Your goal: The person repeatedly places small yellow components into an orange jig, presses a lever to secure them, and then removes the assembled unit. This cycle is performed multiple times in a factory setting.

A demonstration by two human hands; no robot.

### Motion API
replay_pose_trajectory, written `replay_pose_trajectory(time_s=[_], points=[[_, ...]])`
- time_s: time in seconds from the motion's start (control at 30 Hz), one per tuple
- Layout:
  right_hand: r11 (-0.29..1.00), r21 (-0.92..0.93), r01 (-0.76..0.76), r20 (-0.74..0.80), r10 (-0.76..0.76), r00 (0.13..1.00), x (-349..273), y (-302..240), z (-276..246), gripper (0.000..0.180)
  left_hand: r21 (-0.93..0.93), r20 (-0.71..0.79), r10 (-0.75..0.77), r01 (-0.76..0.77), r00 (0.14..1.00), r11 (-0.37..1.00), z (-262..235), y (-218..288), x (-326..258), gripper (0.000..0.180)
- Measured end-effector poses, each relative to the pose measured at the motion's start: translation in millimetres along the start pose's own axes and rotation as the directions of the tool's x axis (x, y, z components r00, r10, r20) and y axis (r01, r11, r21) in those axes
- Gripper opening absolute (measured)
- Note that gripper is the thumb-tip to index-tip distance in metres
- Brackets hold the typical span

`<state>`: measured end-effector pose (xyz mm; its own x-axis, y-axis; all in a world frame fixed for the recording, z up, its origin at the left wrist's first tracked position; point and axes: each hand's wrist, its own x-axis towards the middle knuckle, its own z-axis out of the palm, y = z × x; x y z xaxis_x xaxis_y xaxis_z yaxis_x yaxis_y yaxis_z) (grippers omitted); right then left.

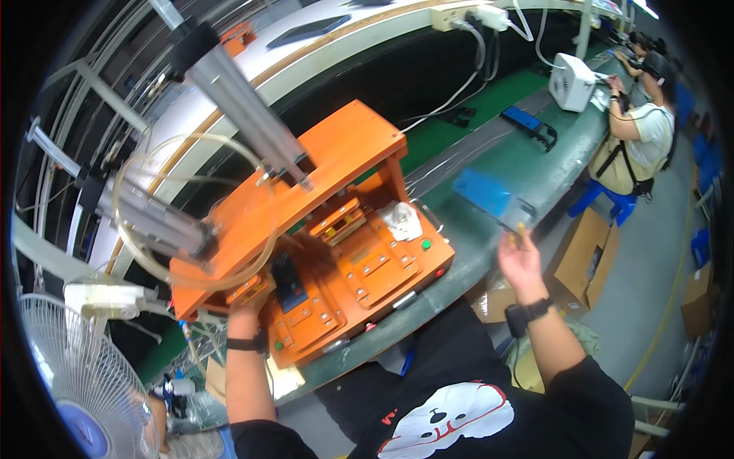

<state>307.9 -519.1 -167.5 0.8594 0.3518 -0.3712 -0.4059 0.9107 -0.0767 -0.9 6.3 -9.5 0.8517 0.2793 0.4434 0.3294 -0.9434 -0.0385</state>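
Note:
My left hand (244, 315) reaches into the left side of an orange bench press (359, 138). Its fingers are hidden behind the press's upper block, so their grip does not show. Near it, a dark flat part (287, 281) lies in the left fixture of the press. Palm up, my right hand (521, 266) is over the bench edge, fingers stretched and apart. Just beyond its fingertips is a motion-smeared blue flat piece (483, 191) with a dark frame end; whether they touch is unclear. A similar blue piece with a black bracket (529, 125) lies farther along the green bench.
Two metal air cylinders (241, 103) and a looped clear hose (126, 222) rise from the press. A white crumpled cloth (401, 221) lies on it. A fan (73, 382) stands lower left. At right are cardboard boxes (585, 264), a white box-shaped device (572, 82) and a seated co-worker (638, 138).

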Motion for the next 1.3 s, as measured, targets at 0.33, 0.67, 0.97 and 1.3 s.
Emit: replay_pose_trajectory(time_s=[0.33,0.67,0.97,1.3], points=[[0.945,-0.326,0.012,0.084,0.016,0.996,183.0,94.6,81.1,0.025,-0.471,0.280,-0.322,0.422,0.904,0.775,-17.0,16.3,-33.1,0.036],[-0.788,-0.469,0.399,0.517,0.122,0.847,254.8,168.2,171.7,0.029,-0.502,-0.047,-0.238,0.183,0.970,0.846,-62.0,110.6,-99.5,0.061],[-0.986,0.152,-0.066,0.565,0.031,0.825,296.3,72.1,192.6,0.031,-0.597,-0.081,-0.290,0.186,0.954,0.780,-30.7,100.9,-121.6,0.084],[-0.105,-0.733,0.672,0.666,0.089,0.741,200.7,27.7,195.0,0.022,-0.693,-0.165,-0.278,0.089,0.946,0.715,-30.2,92.1,-113.0,0.078]])
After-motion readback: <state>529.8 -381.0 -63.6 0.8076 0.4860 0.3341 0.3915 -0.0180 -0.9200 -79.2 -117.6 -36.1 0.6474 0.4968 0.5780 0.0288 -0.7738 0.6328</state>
